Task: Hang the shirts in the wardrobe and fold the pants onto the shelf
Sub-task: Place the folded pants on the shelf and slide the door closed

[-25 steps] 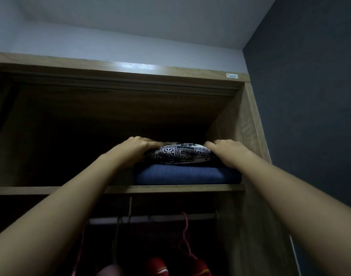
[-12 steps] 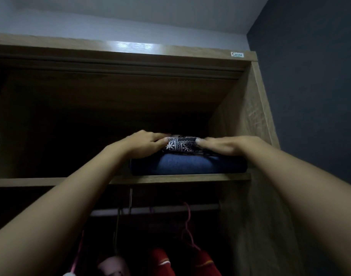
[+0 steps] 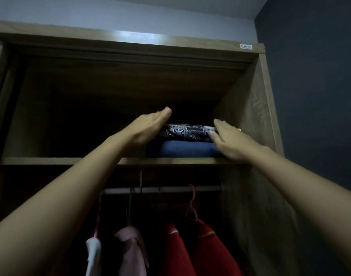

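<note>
Folded patterned black-and-white pants (image 3: 187, 132) lie on top of folded blue pants (image 3: 182, 149) at the right end of the wooden shelf (image 3: 61, 161). My left hand (image 3: 148, 126) is at the stack's left side, fingers straight, lifted beside the patterned pants. My right hand (image 3: 228, 138) is at the stack's right side, fingers straight, fingertips touching the patterned pants' right edge. Below the shelf, shirts hang on the rail (image 3: 164, 189): a white one (image 3: 93, 253), a pink one (image 3: 131, 250) and red ones (image 3: 190, 250).
The wardrobe's right wall (image 3: 248, 116) stands close to the stack. Left of the stack the shelf runs on into shadow. A dark blue room wall (image 3: 314, 96) is to the right. Pink hangers (image 3: 191, 204) hook on the rail.
Both hands have come off the top of the patterned pants and moved apart to the stack's sides. The patterned pants show more fully now.
</note>
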The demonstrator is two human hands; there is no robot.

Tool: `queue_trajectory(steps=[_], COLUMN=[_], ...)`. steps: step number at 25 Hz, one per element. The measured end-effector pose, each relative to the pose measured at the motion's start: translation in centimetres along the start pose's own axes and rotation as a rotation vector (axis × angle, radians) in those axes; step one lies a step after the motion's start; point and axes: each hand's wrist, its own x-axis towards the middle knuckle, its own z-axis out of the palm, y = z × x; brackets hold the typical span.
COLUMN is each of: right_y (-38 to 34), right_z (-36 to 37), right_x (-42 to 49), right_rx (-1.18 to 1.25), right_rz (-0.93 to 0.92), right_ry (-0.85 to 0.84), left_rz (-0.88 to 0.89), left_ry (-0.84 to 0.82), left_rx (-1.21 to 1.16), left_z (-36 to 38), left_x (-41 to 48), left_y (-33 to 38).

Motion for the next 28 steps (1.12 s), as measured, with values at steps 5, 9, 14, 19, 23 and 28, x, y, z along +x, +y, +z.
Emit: queue_trajectory(steps=[5,9,14,19,23,28], right_y=[-8.7,-16.0,-25.8,-35.1,-40.6,-44.7], right_z=[5.9,14.8,23.4,28.4,30.9,34.2], right_x=[-10.0,-21.1,-35.0,-44.8,-46.7,-44.0], right_rx=[0.13,0.246,0.435,0.482,0.352,-0.06], right_rz=[-0.272,-0.288,-0.309,-0.461,-0.706,-0.964], right_ry=[0.121,-0.037,-0.307,-0.504,-0.634,-0.638], left_rz=[0.048,-0.017,-0.146,-0.28,-0.377,-0.357], left_ry=[0.155,0.088,-0.021,-0.091,-0.092,-0.22], left_rx=[-0.044,-0.009,0.212,0.373,0.454,0.48], left_z=[0.0,1.9,2.4,0.8,-1.0,-0.5], left_x=[-10.9,-24.8,-40.2,-50.6,-52.0,-52.5], left_y=[-2.2,-7.1,-12.2,-16.9,-20.2,-24.3])
